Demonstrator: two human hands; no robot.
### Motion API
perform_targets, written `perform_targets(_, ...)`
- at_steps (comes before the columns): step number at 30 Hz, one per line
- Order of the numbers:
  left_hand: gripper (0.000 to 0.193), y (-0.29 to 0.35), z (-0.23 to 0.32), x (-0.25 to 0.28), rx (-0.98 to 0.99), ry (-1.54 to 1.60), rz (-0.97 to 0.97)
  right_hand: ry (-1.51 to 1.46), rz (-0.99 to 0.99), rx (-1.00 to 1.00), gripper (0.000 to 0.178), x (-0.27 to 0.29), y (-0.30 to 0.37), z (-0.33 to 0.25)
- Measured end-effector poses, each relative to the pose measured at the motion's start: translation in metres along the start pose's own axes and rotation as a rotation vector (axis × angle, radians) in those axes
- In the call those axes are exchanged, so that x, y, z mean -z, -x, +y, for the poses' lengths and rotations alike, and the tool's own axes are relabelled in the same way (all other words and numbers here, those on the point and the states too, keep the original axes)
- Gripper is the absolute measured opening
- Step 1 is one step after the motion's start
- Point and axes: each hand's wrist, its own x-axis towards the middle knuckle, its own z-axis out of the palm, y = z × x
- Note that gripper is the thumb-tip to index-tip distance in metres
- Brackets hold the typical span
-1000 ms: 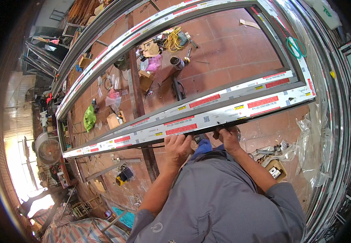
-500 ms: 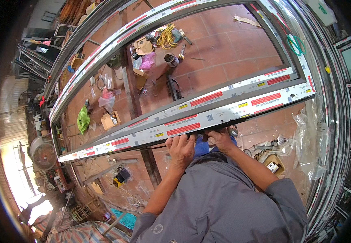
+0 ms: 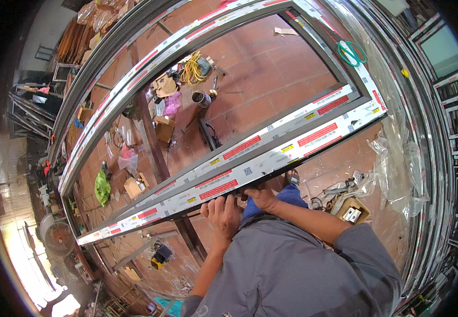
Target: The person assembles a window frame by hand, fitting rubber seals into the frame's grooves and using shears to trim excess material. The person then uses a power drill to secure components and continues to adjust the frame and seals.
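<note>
A large rectangular aluminium frame (image 3: 270, 162), dark with white protective film and red labels, spans the view in front of me. It slants from lower left to upper right. My left hand (image 3: 222, 215) is closed at the near dark edge of its closest bar, knuckles up. Close to its right, my right hand (image 3: 261, 197) is also closed at that edge, fingertips tucked under and hidden. Whether anything thin is pinched between fingers and bar cannot be made out. A green loop of cord (image 3: 351, 54) hangs at the frame's far right corner.
Through the frame, the tiled floor shows a yellow cable coil (image 3: 192, 68), a can (image 3: 201, 99), pink bags and a green bag (image 3: 102, 188). A dark beam (image 3: 154, 150) runs beneath. A fan (image 3: 58, 235) stands left; long profiles (image 3: 416, 158) and clear plastic line the right.
The whole view has shifted and turned, so the frame and my hands appear further left and lower. My right hand has come a little nearer to my left along the bar.
</note>
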Motion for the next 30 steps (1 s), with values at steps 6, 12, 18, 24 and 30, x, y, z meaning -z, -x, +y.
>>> perform_targets(6,0.032,0.01,-0.012,-0.014,-0.101,0.074,0.007,-0.143,-0.101,-0.098,0.018,0.013,-0.002,-0.01)
perform_targets(12,0.037,0.001,0.006,-0.002,-0.107,0.111,-0.073,-0.039,-0.099,-0.064,0.018,0.021,-0.005,-0.009)
perform_targets(18,0.045,0.013,0.007,-0.021,-0.137,0.099,-0.077,-0.123,-0.011,-0.142,0.012,0.052,-0.001,-0.061)
perform_targets(24,0.046,-0.014,0.032,-0.008,-0.2,0.075,-0.117,-0.117,0.035,-0.182,0.023,0.094,0.0,-0.055)
perform_targets(30,0.043,-0.013,0.04,-0.028,-0.238,0.035,-0.09,-0.356,0.096,-0.228,0.018,0.083,-0.004,-0.057)
